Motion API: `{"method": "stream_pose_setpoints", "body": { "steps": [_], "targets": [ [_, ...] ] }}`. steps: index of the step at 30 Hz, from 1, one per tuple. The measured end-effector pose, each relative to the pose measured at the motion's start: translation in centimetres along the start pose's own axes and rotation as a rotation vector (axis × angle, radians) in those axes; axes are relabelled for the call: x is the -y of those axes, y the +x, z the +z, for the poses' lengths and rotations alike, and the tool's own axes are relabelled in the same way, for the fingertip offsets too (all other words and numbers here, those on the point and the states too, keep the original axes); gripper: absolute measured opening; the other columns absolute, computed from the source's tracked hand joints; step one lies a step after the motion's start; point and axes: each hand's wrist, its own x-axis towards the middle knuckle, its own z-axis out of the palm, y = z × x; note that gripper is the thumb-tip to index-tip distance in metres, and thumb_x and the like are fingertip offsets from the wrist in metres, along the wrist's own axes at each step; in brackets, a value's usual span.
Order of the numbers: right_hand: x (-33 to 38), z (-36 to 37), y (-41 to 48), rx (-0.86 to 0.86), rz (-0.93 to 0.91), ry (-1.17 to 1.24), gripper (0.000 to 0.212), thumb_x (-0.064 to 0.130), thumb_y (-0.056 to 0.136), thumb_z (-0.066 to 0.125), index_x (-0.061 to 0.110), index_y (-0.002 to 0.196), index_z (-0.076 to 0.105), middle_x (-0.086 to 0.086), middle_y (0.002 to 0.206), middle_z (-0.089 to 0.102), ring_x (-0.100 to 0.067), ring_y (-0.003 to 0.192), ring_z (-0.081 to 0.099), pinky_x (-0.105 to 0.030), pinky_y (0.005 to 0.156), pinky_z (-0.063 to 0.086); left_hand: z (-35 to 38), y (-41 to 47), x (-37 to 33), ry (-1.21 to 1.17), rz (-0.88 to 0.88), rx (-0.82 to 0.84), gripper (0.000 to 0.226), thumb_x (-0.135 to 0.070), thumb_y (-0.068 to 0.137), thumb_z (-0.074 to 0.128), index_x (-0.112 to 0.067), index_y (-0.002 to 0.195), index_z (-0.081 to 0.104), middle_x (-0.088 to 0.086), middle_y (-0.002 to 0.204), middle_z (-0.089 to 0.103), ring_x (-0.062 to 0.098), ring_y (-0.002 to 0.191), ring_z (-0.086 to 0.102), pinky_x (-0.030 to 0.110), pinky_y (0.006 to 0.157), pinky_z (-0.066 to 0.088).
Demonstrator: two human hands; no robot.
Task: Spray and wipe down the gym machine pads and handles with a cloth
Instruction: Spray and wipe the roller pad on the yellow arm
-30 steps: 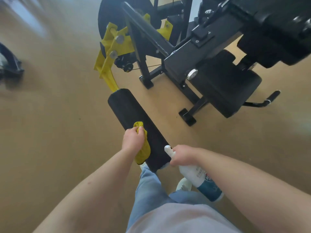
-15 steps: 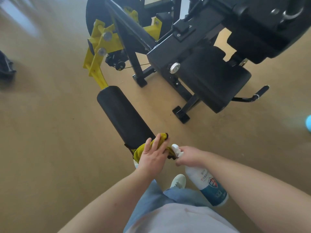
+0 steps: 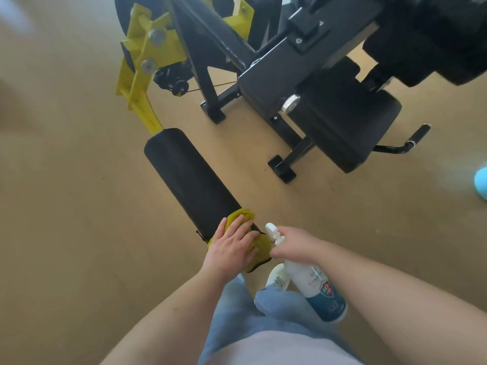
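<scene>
Looking down from my head, my left hand (image 3: 232, 248) lies flat on the yellow cloth (image 3: 238, 215), fingers (image 3: 243, 231) stretched out rather than curled, pressing it over the near end of the black roller pad (image 3: 189, 175). The cloth wraps that end, bunched above my fingertips and hanging below my palm. The roller pad runs away from me, up and to the left, to the yellow lever arm (image 3: 142, 101) of the machine. My right hand (image 3: 292, 245) is just beside the cloth, its fingers wrapped around the neck of the white spray bottle (image 3: 313, 283); the nozzle points up and left toward the cloth and the blue-labelled base hangs down toward my legs. Beyond, on the right, the machine's black seat pad (image 3: 342, 127) sits on the dark frame, with a black handle (image 3: 419, 134) sticking out on its right side. Under everything is the tan floor (image 3: 66, 206). My jeans (image 3: 237, 306) and one white shoe (image 3: 276, 276) show below my hands, and something light blue (image 3: 481, 180) is cut off at the right edge.
</scene>
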Motion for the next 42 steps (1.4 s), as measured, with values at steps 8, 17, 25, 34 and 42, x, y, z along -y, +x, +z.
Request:
{"method": "stream_pose_setpoints", "body": {
  "steps": [8, 17, 25, 34, 42],
  "targets": [
    [5.2, -1.2, 2.9, -0.032, -0.012, 0.046, 0.022, 0.025, 0.086, 0.066, 0.024, 0.107, 0.061, -0.002, 0.093, 0.063, -0.018, 0.079, 0.059, -0.032, 0.067, 0.045, 0.1, 1.8, 4.3, 0.035, 0.062, -0.15, 0.042, -0.051, 0.104, 0.036, -0.036, 0.131, 0.064, -0.005, 0.148, 0.056, 0.024, 0.15, 0.036, 0.065, 0.121, 0.019],
    [11.4, -1.9, 6.9, -0.088, 0.021, 0.041, 0.015, 0.027, 0.084, 0.065, 0.029, 0.093, 0.054, 0.0, 0.093, 0.063, -0.017, 0.079, 0.058, -0.031, 0.063, 0.041, -2.0, 5.3, 12.3, 0.071, 0.051, -0.286, 0.046, -0.051, 0.103, 0.038, -0.031, 0.133, 0.067, -0.003, 0.146, 0.059, 0.024, 0.149, 0.039, 0.067, 0.119, 0.021],
    [17.3, -2.7, 9.6, -0.105, -0.016, 0.018, 0.015, 0.023, 0.088, 0.063, 0.025, 0.08, 0.051, 0.003, 0.081, 0.057, -0.016, 0.071, 0.051, -0.03, 0.061, 0.038, -3.9, 8.6, 19.4, 0.067, 0.023, -0.333, 0.046, -0.051, 0.102, 0.039, -0.03, 0.129, 0.07, -0.006, 0.143, 0.06, 0.024, 0.149, 0.037, 0.067, 0.121, 0.015],
    [21.6, -3.4, 11.6, -0.104, -0.054, 0.04, 0.052, 0.026, 0.088, 0.062, 0.065, 0.122, 0.056, 0.012, 0.094, 0.061, -0.011, 0.077, 0.058, -0.024, 0.064, 0.043, -6.6, 13.0, 27.6, 0.061, -0.059, -0.445, 0.043, -0.048, 0.104, 0.043, -0.025, 0.13, 0.069, -0.007, 0.137, 0.064, 0.025, 0.144, 0.043, 0.064, 0.121, 0.02],
    [23.3, -3.3, 12.6, -0.096, -0.022, -0.046, 0.071, 0.029, 0.09, 0.06, 0.051, 0.154, 0.038, 0.013, 0.096, 0.06, -0.014, 0.083, 0.061, -0.029, 0.073, 0.053, -10.3, 16.2, 29.8, -0.192, -0.452, -0.278, 0.048, -0.045, 0.106, 0.041, -0.022, 0.145, 0.054, 0.008, 0.138, 0.059, 0.04, 0.11, 0.056, 0.046, 0.089, 0.048]
  ]
}}
